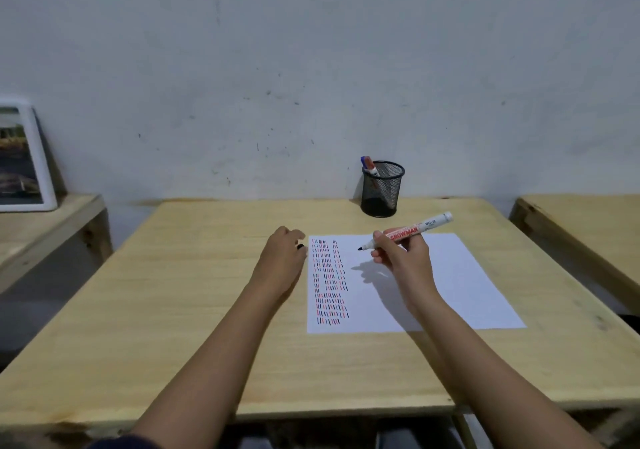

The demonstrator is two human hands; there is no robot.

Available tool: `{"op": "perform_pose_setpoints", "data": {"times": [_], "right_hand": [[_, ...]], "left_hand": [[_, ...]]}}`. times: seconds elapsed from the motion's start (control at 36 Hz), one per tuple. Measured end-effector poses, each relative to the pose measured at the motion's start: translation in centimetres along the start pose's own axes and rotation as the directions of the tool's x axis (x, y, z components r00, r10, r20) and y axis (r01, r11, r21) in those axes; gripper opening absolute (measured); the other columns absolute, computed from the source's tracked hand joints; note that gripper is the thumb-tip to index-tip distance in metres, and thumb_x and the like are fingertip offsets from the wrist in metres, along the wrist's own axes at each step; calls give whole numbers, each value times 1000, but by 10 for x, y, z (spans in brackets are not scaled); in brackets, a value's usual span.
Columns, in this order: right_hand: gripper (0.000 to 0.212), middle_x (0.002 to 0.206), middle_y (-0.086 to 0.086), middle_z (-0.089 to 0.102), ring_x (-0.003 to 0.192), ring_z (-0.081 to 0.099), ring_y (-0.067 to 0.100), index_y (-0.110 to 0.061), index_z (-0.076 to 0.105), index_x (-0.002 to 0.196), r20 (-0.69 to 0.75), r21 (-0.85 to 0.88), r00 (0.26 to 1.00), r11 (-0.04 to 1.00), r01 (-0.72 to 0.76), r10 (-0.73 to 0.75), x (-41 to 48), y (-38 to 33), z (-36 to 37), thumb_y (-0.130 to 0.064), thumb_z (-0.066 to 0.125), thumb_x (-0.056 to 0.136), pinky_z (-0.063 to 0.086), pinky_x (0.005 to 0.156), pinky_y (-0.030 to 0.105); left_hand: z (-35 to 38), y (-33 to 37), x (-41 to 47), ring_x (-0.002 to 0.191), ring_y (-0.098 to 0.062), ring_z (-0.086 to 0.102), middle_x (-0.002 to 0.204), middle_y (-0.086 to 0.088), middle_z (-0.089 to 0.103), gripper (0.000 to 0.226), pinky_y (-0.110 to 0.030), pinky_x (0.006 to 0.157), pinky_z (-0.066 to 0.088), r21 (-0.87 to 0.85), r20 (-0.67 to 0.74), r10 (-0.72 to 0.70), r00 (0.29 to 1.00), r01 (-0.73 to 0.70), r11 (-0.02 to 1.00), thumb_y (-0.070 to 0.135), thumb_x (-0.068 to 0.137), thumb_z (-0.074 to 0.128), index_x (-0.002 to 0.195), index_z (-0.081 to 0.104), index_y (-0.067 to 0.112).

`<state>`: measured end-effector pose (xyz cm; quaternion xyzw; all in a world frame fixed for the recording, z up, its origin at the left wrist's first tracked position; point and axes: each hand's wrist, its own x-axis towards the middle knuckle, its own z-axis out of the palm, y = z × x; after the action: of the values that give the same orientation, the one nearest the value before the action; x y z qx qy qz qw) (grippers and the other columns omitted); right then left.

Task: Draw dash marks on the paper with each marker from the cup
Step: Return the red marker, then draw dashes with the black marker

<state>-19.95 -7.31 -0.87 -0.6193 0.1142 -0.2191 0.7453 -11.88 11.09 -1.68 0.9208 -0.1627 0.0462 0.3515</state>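
A white sheet of paper point(450, 282) lies on the wooden table point(194, 293), its left side filled with columns of red, black and blue dash marks point(329, 279). My right hand point(403, 253) holds an uncapped white and red marker point(414, 230), black tip pointing left just above the paper. My left hand point(282, 258) rests at the paper's left edge with a small black cap point(301, 247) in its curled fingers. A black mesh cup point(381, 189) stands behind the paper with a blue-capped marker point(369, 166) sticking out.
A white-framed picture point(24, 161) leans against the wall on a side table at the left. Another wooden table point(581, 227) stands to the right, across a narrow gap. The wall runs just behind the cup.
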Motion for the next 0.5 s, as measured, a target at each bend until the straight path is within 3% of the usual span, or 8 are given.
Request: {"op": "perform_pose_setpoints", "data": {"times": [0.08,0.17,0.22,0.28,0.36,0.5], "right_hand": [[20,76,8,62,55,61,9,-5,54,94,10,51,1000,999,-20,19,4,-2,0,-15,67,83,52,64,24],[17,73,7,59,53,59,8,-4,53,92,19,150,999,988,-31,28,8,-5,2,-11,66,83,52,59,18],[14,71,7,58,52,58,8,-3,54,90,18,217,1000,976,-24,21,9,-9,5,-8,65,83,52,56,16],[11,72,7,58,53,58,7,-2,56,90,16,261,1000,965,-9,5,9,-13,7,-7,64,84,51,55,15],[10,72,7,59,54,59,7,-2,58,92,13,307,1000,952,8,-13,8,-16,11,-6,64,85,50,55,15],[24,72,6,58,54,59,7,4,57,104,-3,318,999,947,42,-43,4,-19,12,-7,64,85,50,55,15]], "left_hand": [[3,-3,4,99,-26,58,104,-14,61,20,-25,82,42,-17,-72,24,997,-26,1000,8,90,54,105,67,3],[5,5,2,81,-16,65,85,-3,68,12,-9,66,46,-343,-140,-63,988,12,939,6,85,60,83,70,11],[7,15,0,72,-10,64,79,1,70,14,-9,55,47,-618,-123,-187,975,72,783,8,83,65,74,70,18],[9,23,-2,73,-12,67,83,-4,71,9,-13,56,50,-819,-25,-236,972,115,562,9,81,68,77,72,16],[9,31,-5,77,-12,72,80,-5,75,5,-15,64,54,-941,102,-183,978,155,302,7,79,71,81,74,10],[12,43,-11,80,-11,72,80,-5,77,6,-13,68,54,-958,161,-133,978,187,215,8,76,73,78,77,13]]}}
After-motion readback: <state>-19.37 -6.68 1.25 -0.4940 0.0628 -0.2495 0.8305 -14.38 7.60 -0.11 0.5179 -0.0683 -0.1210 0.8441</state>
